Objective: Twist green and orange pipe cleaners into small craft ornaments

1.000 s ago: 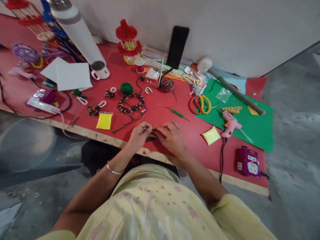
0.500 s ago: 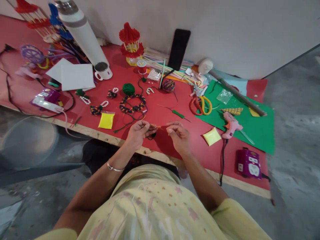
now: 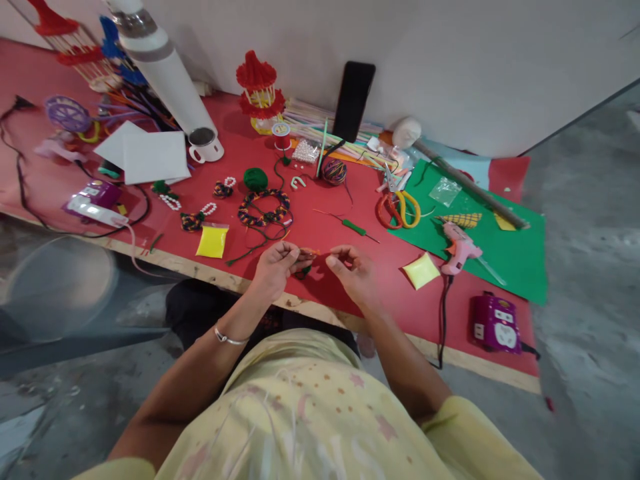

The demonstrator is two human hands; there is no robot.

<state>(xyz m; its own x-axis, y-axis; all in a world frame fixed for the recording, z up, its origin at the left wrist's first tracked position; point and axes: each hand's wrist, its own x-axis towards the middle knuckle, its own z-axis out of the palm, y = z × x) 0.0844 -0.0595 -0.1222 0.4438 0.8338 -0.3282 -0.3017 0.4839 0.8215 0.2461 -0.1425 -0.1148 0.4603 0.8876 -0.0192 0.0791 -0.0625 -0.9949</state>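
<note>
At the table's front edge, my left hand (image 3: 277,268) pinches a small piece of yarn (image 3: 311,252), orange at its tip with a dark green part hanging below the fingers. Just to its right, my right hand (image 3: 354,273) is closed with thumb and forefinger nearly together, facing the orange end; whatever it pinches is too fine to make out. Behind my hands lies a braided multicoloured yarn ring (image 3: 264,208) with loose dark strands. A green-handled crochet hook (image 3: 354,227) rests beyond my right hand.
Scissors (image 3: 400,208), a pink glue gun (image 3: 459,245) and a purple power box (image 3: 496,324) are at the right. A white mug (image 3: 213,148) and a tall bottle (image 3: 167,73) stand back left. A phone (image 3: 354,100) leans on the wall. Yellow packets (image 3: 213,241) lie near the front.
My right hand has moved slightly left, closer to the orange yarn end. My left hand keeps its pinch in nearly the same place. The view has shifted a little.
</note>
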